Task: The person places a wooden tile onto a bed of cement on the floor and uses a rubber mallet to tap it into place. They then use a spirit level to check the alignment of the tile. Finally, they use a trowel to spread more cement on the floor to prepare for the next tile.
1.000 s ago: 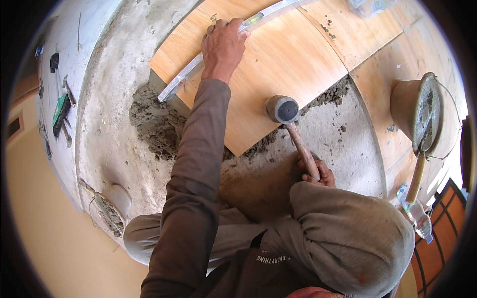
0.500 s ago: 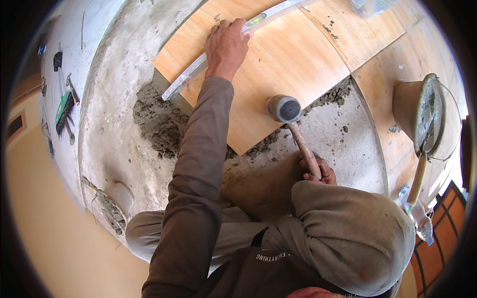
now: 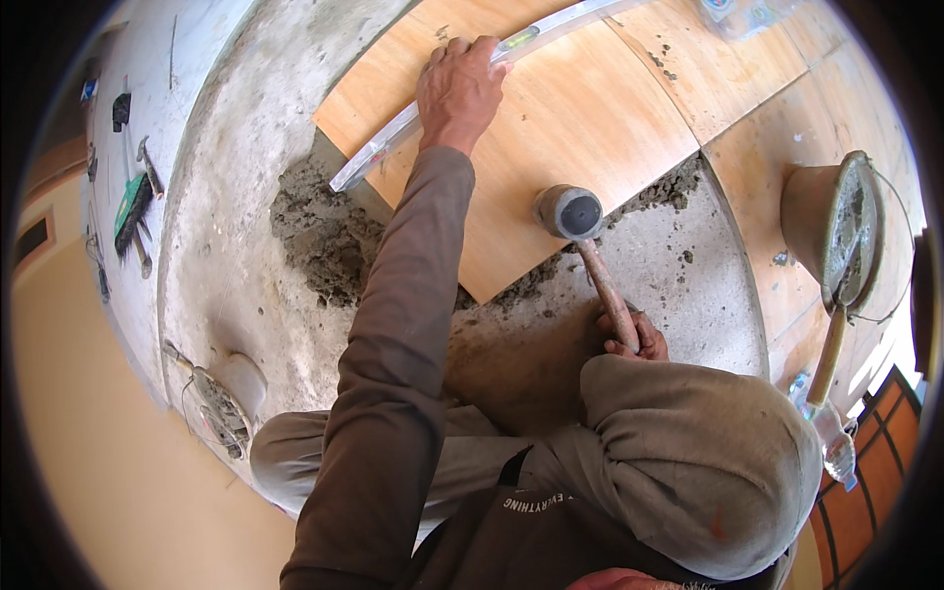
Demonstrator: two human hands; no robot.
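My left hand [image 3: 459, 93] is closed around a long metal spirit level [image 3: 379, 149], which lies slantwise across a wood-patterned floor tile [image 3: 551, 128]. In my right hand [image 3: 634, 336], near my raised knee, is the wooden handle of a rubber mallet [image 3: 570, 212]. Its dark head is over the tile's near right edge; whether it touches the tile I cannot tell. Wet mortar [image 3: 329, 241] shows beyond the tile's left corner and along its near edges. The far end of the level runs toward neighbouring tiles.
At the right stands a bucket [image 3: 811, 226] with a wooden-handled tool in it, and a plastic bottle [image 3: 838, 447] nearby. Another bucket [image 3: 241, 383] sits at the lower left. A hammer [image 3: 150, 169] and a green brush [image 3: 130, 211] lie far left. Clear plastic [image 3: 747, 15] lies at the top.
The whole view has shifted slightly. My left hand still grips the spirit level, and the mallet stays at almost the same place over the tile's edge.
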